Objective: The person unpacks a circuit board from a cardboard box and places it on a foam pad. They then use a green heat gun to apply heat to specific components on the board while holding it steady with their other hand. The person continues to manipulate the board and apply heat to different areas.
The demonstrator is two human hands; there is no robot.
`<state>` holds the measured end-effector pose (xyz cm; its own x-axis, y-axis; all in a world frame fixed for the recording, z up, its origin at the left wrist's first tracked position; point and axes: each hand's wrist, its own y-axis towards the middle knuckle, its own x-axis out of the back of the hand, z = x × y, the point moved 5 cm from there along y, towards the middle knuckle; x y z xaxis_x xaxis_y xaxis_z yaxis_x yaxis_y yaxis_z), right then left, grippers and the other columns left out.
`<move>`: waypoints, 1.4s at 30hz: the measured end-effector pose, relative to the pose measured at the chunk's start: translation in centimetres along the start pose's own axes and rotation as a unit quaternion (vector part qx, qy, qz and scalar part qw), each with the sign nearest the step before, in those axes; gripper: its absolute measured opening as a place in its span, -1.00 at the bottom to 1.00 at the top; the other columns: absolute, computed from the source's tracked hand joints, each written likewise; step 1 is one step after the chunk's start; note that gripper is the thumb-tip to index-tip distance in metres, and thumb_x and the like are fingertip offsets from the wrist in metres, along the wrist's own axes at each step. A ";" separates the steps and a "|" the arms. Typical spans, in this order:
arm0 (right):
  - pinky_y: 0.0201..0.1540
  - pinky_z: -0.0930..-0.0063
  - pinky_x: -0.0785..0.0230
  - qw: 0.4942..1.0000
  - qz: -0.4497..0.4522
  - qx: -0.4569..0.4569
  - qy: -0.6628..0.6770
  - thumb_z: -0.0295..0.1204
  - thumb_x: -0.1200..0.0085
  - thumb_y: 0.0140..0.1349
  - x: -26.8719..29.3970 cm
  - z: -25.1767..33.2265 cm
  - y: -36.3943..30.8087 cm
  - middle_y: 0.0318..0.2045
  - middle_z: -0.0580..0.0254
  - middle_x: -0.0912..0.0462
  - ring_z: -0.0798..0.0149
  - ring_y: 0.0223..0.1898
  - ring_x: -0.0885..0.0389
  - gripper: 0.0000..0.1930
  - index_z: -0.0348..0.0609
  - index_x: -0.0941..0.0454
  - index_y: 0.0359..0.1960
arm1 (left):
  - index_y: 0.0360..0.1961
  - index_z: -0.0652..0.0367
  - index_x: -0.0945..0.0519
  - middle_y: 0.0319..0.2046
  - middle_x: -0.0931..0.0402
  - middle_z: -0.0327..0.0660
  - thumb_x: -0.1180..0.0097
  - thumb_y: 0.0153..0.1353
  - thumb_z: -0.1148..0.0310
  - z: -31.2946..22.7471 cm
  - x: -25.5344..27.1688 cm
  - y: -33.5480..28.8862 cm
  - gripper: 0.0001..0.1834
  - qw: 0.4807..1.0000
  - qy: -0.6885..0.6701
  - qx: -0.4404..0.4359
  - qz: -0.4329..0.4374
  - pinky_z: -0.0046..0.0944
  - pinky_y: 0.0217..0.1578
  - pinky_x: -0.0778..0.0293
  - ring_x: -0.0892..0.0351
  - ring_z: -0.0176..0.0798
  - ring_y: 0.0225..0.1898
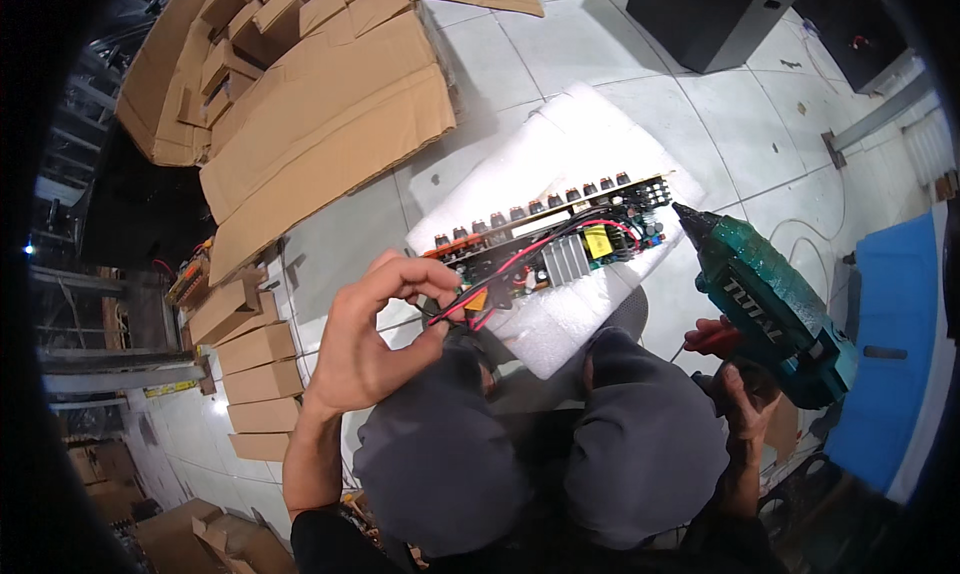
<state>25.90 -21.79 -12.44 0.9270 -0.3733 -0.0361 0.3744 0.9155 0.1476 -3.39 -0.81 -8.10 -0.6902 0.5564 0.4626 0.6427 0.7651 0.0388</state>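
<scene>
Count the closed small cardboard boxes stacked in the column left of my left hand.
4 small boxes: stacked in one column on the floor, from beside the left hand down toward the forearm. More may be hidden among the flattened cardboard above.

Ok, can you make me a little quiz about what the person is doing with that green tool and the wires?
1. True or false: the right hand holds the green power drill.
2. What does the left hand pinch? A) red and black wires B) cardboard C) a cup
3. What white thing does the circuit board lie on?

Key: 1 true. 2 A. 3 A white foam sheet, set on the tiled floor.
</scene>
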 end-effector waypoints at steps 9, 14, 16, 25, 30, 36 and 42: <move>0.11 -0.10 -0.53 1.000 -0.020 -0.017 -0.011 -0.41 -0.13 0.32 0.6 -0.4 -0.4 0.05 -0.37 -0.58 -0.19 0.01 -0.67 -0.44 -0.49 -0.29 0.27 | 0.16 0.34 -0.56 -0.61 -0.49 -0.28 -0.26 0.08 0.49 -2.9 -1.4 2.9 -0.45 0.979 -0.032 0.131 0.153 -0.38 -0.29 -0.38 -0.38 -0.48 -0.48; 0.10 -0.12 -0.53 0.999 -0.014 -0.018 -0.022 -0.40 -0.14 0.32 0.7 -0.6 -0.5 0.06 -0.37 -0.58 -0.19 0.02 -0.67 -0.44 -0.49 -0.30 0.27 | -0.22 0.30 -0.74 -0.62 -0.51 -0.17 -0.31 0.10 0.33 -3.6 -2.3 5.6 -0.73 0.957 0.116 0.211 0.162 -0.27 -0.38 -0.37 -0.43 -0.32 -0.55; 0.09 -0.13 -0.54 1.000 -0.015 -0.020 -0.017 -0.40 -0.15 0.32 0.6 -0.5 -0.4 0.06 -0.36 -0.58 -0.19 0.02 -0.67 -0.43 -0.50 -0.29 0.27 | -0.31 0.27 -0.76 -0.59 -0.53 -0.16 -0.31 0.10 0.35 -4.0 -2.6 6.2 -0.79 0.974 0.163 0.064 0.145 -0.23 -0.41 -0.36 -0.43 -0.25 -0.56; 0.10 -0.12 -0.52 1.000 -0.001 0.018 -0.020 -0.53 -0.08 0.30 0.3 0.5 0.5 0.06 -0.37 -0.58 -0.17 0.02 -0.66 -0.51 -0.53 -0.34 0.23 | -0.16 0.27 -0.73 -0.43 -0.63 -0.07 -0.26 0.11 0.48 -4.9 -5.0 7.2 -0.75 0.982 0.098 -0.141 0.083 -0.20 -0.35 -0.50 -0.53 -0.08 -0.49; 0.11 -0.07 -0.51 1.000 -0.004 -0.003 -0.028 -0.50 -0.09 0.28 0.3 0.4 0.6 0.03 -0.34 -0.60 -0.14 0.00 -0.67 -0.48 -0.53 -0.34 0.24 | -0.10 0.27 -0.71 -0.43 -0.66 0.00 -0.23 0.18 0.47 -5.8 -6.2 7.1 -0.75 0.988 0.036 -0.019 0.148 -0.21 -0.39 -0.55 -0.62 -0.05 -0.51; 0.12 -0.07 -0.50 0.999 -0.001 -0.023 -0.031 -0.45 -0.13 0.25 0.4 0.6 0.7 0.02 -0.31 -0.62 -0.13 0.00 -0.67 -0.46 -0.50 -0.38 0.23 | -0.09 0.28 -0.70 -0.45 -0.61 -0.09 -0.28 0.16 0.47 -5.5 -7.3 6.1 -0.73 0.944 0.145 -0.266 0.134 -0.13 -0.44 -0.51 -0.60 -0.05 -0.49; 0.12 -0.07 -0.50 0.997 0.005 -0.058 -0.053 -0.42 -0.15 0.24 -0.2 1.1 0.9 -0.02 -0.25 -0.64 -0.10 0.02 -0.67 -0.51 -0.47 -0.45 0.16 | -0.03 0.31 -0.65 -0.45 -0.56 -0.12 -0.25 0.15 0.50 -5.3 -7.3 5.7 -0.67 0.929 0.162 -0.307 0.127 -0.11 -0.47 -0.47 -0.57 -0.05 -0.48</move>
<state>26.00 -21.09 -11.22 0.9253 -0.3727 0.0698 0.3714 0.9279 0.0312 7.04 -2.21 -6.55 -0.4181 0.4902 0.7648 0.9083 0.2382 0.3438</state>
